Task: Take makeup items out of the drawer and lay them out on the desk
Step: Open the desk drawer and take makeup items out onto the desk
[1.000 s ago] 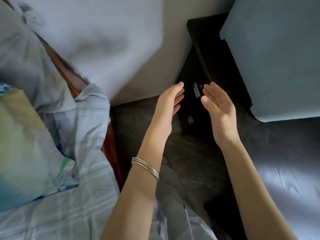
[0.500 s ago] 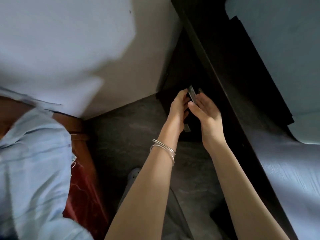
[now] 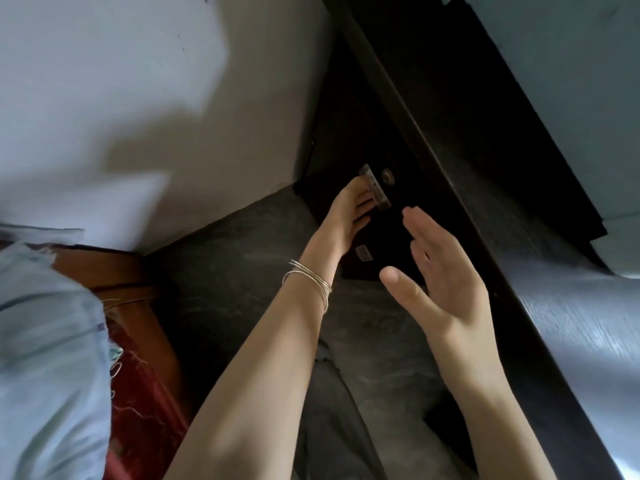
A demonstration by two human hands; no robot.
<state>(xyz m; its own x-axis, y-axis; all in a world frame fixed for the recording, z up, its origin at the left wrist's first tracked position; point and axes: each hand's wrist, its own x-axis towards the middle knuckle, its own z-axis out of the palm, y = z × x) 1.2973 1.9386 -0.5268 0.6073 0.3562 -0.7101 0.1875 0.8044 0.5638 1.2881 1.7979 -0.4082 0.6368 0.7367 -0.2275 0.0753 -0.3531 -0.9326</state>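
Right now my left hand (image 3: 348,216) has its grip on the metal handle (image 3: 375,187) of the dark drawer (image 3: 349,157), fingers hooked around the bar's near edge, thin silver bangles (image 3: 311,277) on that wrist. Just beside the handle sits a small round keyhole (image 3: 388,176). My right hand (image 3: 440,271) hangs near and lower, palm turned inward, fingers straight and spread, holding nothing and touching nothing. I cannot tell whether the drawer front has come out at all; no makeup shows. Above it runs the dark table (image 3: 568,327) edge. Beyond lie a grey floor (image 3: 235,268), a pale wall (image 3: 138,81), and blue bedding (image 3: 45,358) at the left.
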